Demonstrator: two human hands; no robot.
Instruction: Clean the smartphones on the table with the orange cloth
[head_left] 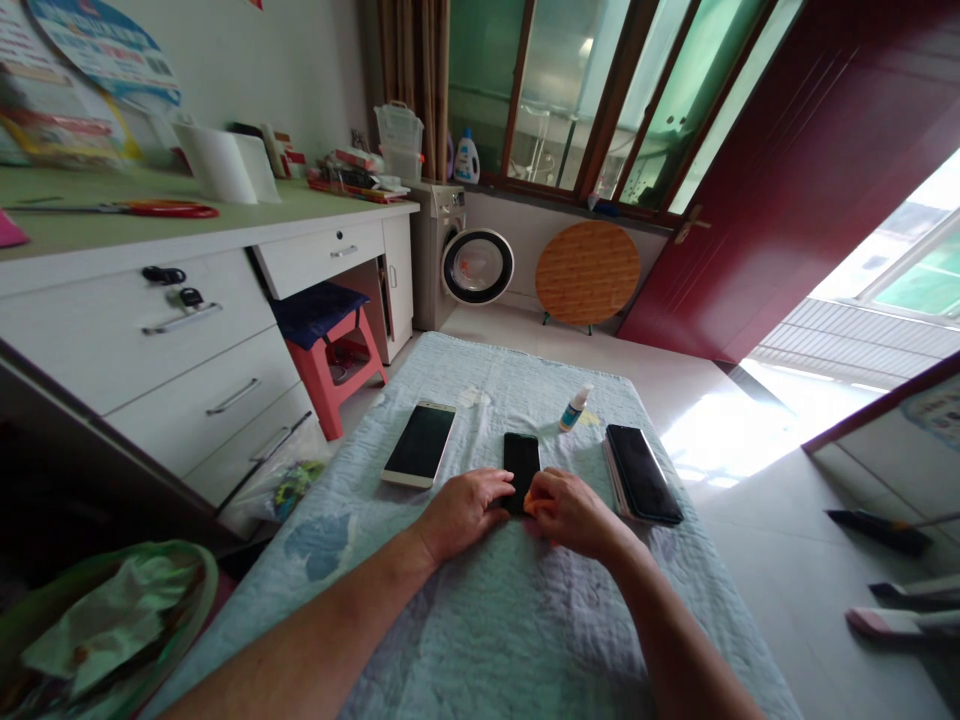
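A small black phone (521, 455) lies flat on the cloth-covered table, screen up. My left hand (466, 510) is at its left edge, fingers closed against the side and lower corner. Bunched in my right hand (571, 510) is a piece of orange cloth (537, 500), pressed at the phone's lower right; the fingers hide most of the cloth. Left of my hands lies a larger phone (421, 440) with a white-gold frame and dark screen. To the right, another black phone (643, 472) rests on a flat stack. A small spray bottle (575, 408) stands upright beyond my right hand.
The pale blue quilted cover (480, 620) spreads over the table. A white drawer desk (202, 330) stands at left, with a red stool (337, 360) beside it. A green-lined bin (202, 580) is at lower left. An open washing machine (431, 250) stands at the back.
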